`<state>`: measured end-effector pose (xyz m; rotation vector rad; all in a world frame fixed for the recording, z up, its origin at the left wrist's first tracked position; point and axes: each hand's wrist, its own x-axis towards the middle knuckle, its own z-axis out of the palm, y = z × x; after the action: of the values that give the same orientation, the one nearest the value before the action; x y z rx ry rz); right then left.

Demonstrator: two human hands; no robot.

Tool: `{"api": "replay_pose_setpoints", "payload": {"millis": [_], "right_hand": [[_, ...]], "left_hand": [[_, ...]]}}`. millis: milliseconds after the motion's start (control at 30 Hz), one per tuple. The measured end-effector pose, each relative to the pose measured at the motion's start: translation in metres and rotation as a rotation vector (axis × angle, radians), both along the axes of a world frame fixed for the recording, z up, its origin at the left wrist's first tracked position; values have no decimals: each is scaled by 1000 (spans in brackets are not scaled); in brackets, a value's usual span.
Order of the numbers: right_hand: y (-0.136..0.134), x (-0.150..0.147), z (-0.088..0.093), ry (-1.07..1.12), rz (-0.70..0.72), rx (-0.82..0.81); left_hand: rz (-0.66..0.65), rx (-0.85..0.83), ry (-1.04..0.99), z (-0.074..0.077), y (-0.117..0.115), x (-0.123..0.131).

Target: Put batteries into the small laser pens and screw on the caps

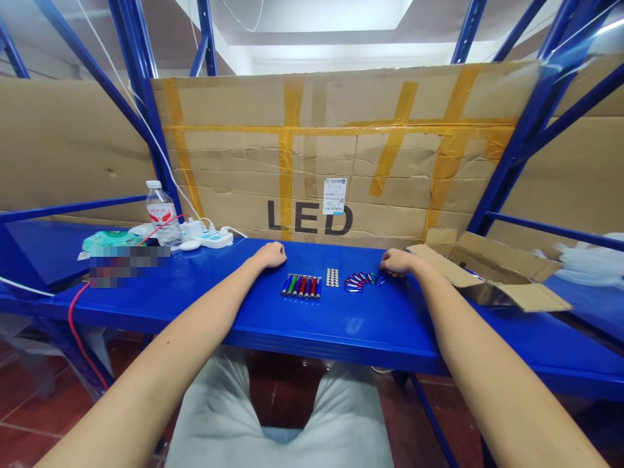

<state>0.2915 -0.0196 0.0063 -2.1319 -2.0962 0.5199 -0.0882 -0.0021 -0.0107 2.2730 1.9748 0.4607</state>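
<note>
Table [351, 325] glossy blue, tan cardboard panel [234, 169] behind. Left hand [271, 255]: fingers curled in, shiny multicoloured tubes [301, 286] nearby. Right hand [396, 262]: fingers bent beside multicoloured clips [359, 279], can't tell if pinching. Silver discs [332, 278] between.

Mini flashlights [302, 287]: 7. Button cells [332, 278]: 3 columns, total too small to count. Carabiners [358, 279]: several, overlapping, exact count unclear. Open cardboard box [541, 297]: 1. Water bottle [163, 214]: 1. Power strip [218, 240]: 1. Shipping label [335, 196]: 1. Left hand [273, 255]: 1. Right hand [396, 262]: 1.
</note>
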Motion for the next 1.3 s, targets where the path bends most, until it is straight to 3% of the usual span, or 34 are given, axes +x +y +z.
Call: {"api": "replay_pose_setpoints", "payload": {"millis": [700, 833, 900, 967, 1033, 1167, 1300], "right_hand": [[-4, -4, 5, -18, -34, -33], [-7, -9, 14, -96, -62, 127], [-15, -19, 22, -30, 13, 229], [-28, -37, 29, 175, 264, 202], [-44, -59, 33, 332, 475, 131], [-69, -99, 31, 405, 653, 62], [-74, -114, 22, 379, 732, 70]], "left_hand": [[10, 8, -17, 4, -7, 4], [-40, 23, -94, 11, -17, 17], [-131, 33, -158, 16, -26, 30], [-374, 33, -295, 21, -37, 43], [-498, 12, -335, 24, -48, 55], [-541, -8, -249, 26, -61, 67], [-539, -30, -217, 24, -63, 67]]}}
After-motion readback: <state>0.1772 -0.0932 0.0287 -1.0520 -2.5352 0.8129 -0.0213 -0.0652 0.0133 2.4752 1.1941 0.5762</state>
